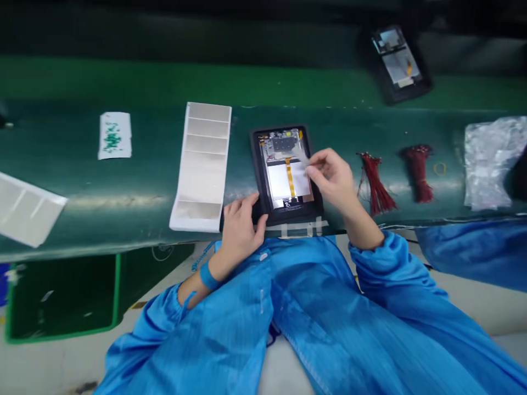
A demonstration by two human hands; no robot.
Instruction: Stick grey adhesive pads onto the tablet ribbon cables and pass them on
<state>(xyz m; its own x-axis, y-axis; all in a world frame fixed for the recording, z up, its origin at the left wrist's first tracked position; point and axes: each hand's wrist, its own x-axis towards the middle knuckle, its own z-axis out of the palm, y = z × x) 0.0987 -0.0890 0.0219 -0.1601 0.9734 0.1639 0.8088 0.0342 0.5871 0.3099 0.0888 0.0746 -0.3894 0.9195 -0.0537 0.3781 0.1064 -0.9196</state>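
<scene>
An opened tablet (280, 178) lies in a black foam tray (294, 215), showing its circuit board, silvery battery and a yellow ribbon strip. My left hand (242, 227) rests at the tray's lower left corner, with thumb and forefinger apart and touching its edge. Over the right side of the tablet, my right hand (331, 178) pinches a thin, pale, translucent sticker (302, 159) between thumb and forefinger. The sticker's far end hangs over the circuit board; whether it touches is not clear. Left of the tray lies a long sheet of silvery-grey stickers (203, 170) on white backing.
Bundles of red wires (376, 184) and darker red wires (419, 175) lie right, before clear plastic bags (488, 164). Another opened tablet (399, 60) sits farther back. At left are a green-marked white card (115, 135), another sticker sheet (28, 208) and a green bin (117, 291) below.
</scene>
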